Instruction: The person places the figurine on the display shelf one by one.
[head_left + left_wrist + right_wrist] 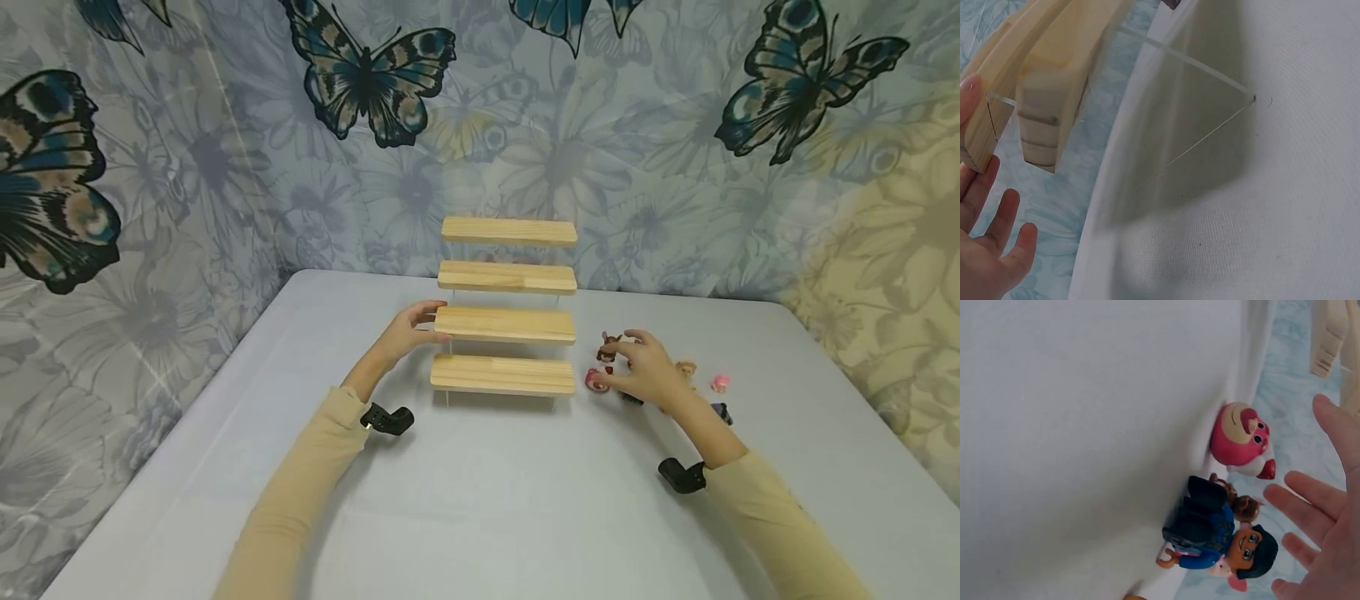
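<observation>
Left grip (408,332): fingers and thumb pinch the end of the second board up (506,325) of the wooden stand, which rises to the right of that grip. Right grip (647,371): fingers spread, apparently holding nothing. Toys sit close under and ahead of it: pink bear (1235,440) by the thumb, brown toy (606,356) by the fingertips, dark-haired doll (1222,537) close in.

Risks, as judged: the toys stand tightly grouped, so fingers closing on one could catch or topple a neighbour; the bear, nearest the thumb, looks most exposed. The boards rest on thin clear supports (1191,59); an uneven pull by the left grip at one end might twist or skid the stand. Smooth, rounded toys may slip if pinched lightly.

Surface: desk (465,508) beneath both grips, white, fine woven texture in the wrist views; stand's shadow falls on it. Further toys, including a small pale pink one (720,382), lie to the right of the right grip.

Room: beyond both grips, grey-blue floral wall (585,158) with large butterflies (367,83); yellowish toward the right.
</observation>
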Available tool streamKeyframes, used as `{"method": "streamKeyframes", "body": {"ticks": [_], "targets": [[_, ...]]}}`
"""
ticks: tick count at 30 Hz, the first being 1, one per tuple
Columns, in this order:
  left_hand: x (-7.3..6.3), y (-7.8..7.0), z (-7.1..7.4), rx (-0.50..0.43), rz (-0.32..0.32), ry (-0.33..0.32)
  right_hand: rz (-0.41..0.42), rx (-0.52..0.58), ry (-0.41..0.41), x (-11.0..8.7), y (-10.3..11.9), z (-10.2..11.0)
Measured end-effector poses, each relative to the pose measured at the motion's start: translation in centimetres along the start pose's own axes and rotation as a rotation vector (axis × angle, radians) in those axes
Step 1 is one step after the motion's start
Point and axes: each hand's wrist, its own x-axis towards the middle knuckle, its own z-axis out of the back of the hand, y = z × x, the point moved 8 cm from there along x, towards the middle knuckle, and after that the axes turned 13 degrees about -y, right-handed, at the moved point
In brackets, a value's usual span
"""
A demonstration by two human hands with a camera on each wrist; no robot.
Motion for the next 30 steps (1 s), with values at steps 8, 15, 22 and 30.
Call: {"method": "streamKeyframes", "body": {"ticks": [8,15,22,30], "targets": [[-1.1,-0.4,-0.5,-0.004,0.000,-0.037,-0.045,-0.073,0.048,-0.5,-0.3,-0.5],[-0.1,1.7,-0.4,-0.021,0.017,-0.054,-0.042,-0.119,0.058,-0.5,-0.1,-0.4],[0.2,2.5,-0.1,0.008,-0.017,-0.087,-0.064,-0.168,0.106,-0.5,-0.2,-1.0],[0.3,2.8,-0.1,0.007,-0.009,-0.082,-0.038,-0.146,0.087,-0.4,0.0,-0.8]]}}
